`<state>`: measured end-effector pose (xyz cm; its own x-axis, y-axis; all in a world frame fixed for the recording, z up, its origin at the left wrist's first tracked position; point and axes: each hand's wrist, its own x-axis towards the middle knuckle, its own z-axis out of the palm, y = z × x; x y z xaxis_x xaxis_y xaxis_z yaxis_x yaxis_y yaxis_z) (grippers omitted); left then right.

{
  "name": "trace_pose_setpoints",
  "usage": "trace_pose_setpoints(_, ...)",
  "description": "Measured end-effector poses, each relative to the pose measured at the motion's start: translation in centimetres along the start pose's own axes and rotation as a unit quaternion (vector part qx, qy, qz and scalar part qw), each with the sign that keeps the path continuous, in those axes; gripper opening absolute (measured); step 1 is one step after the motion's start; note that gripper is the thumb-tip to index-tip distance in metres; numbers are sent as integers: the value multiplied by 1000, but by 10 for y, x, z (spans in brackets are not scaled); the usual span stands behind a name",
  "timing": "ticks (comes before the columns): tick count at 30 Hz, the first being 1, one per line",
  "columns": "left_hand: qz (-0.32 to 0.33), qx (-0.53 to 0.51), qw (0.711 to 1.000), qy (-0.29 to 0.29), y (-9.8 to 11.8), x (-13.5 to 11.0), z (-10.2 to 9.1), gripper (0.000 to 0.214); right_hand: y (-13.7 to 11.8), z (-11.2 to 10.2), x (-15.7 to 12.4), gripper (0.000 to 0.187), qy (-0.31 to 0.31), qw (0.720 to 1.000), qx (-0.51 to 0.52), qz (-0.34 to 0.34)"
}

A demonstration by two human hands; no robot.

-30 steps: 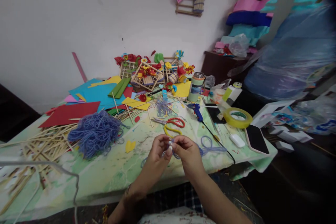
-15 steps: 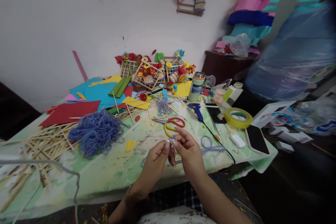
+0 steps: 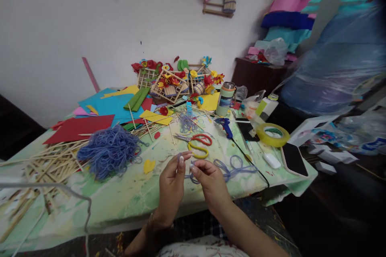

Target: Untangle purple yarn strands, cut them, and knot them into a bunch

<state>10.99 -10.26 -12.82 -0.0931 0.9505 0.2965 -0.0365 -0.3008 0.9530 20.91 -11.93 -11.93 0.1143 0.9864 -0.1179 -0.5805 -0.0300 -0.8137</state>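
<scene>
Handwork with yarn at a cluttered surface (image 3: 129, 196). The left hand (image 3: 171, 182) and right hand (image 3: 212, 184) are raised over the near edge, fingertips close but apart. The right grip is closed, thumb against forefinger, apparently pinching the blue-violet strand (image 3: 241, 171), whose loops lie beside and beyond that hand on the cloth. The left grip has thumb and fingers drawn close; whether yarn lies between them cannot be told. Progress, judged from the layout: the racks (image 3: 169, 88) with paper flowers at the back look complete or nearly so, while the strand is bound to no visible stick and seems at an early stage. Left over as stock are the yarn heap (image 3: 107, 150), loose sticks (image 3: 54, 160) and flat red paper (image 3: 80, 128). The scissors (image 3: 190, 139), just beyond the hands, and the glue gun (image 3: 225, 127) lie unheld.
</scene>
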Motion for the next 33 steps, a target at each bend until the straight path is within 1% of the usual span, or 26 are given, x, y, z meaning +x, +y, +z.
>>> trace_pose_setpoints(2, -59, -64, 995, -44, -2, -2, 2, 32, 0, 1, 0, 26, -12, 1000, 10, 15)
trace_pose_setpoints(4, -122, -130, 980, -87, -4, -2, 3, 36, 0, 1, -1, 28, -17, 999, 23, 35)
trace_pose_setpoints(6, -164, -174, 964, -115, -5, 0, 4, 37, 0, 1, -1, 29, -21, 998, 38, 51)
trace_pose_setpoints(9, -186, -192, 952, -152, -3, 4, 1, 34, -1, 1, -2, 30, -27, 996, 62, 52)
trace_pose_setpoints(12, -178, -185, 948, -186, 0, 8, -3, 28, -2, 1, -3, 30, -41, 996, 68, 47)
trace_pose_setpoints(14, -168, -184, 948, -199, 1, 8, -5, 25, -3, 2, -3, 34, -47, 995, 72, 51)
trace_pose_setpoints(17, -180, -197, 944, -193, 1, 8, -3, 25, -2, 2, -2, 44, -43, 994, 87, 57)
trace_pose_setpoints(19, -201, -208, 940, -180, 2, 6, -1, 25, -1, 1, -1, 45, -46, 993, 91, 58)
trace_pose_setpoints(22, -213, -225, 937, -163, 3, 3, 3, 25, 1, -2, 0, 37, -54, 993, 91, 55)
trace_pose_setpoints(24, -210, -233, 937, -154, 3, 2, 5, 25, 1, -4, 1, 32, -44, 994, 85, 50)
trace_pose_setpoints(29, -212, -250, 936, -130, 1, -2, 9, 25, -1, -6, 2, 29, -9, 997, 60, 41)
trace_pose_setpoints(33, -231, -287, 926, -87, -1, -5, 13, 27, -3, -5, -1, 24, -15, 998, 41, 35)
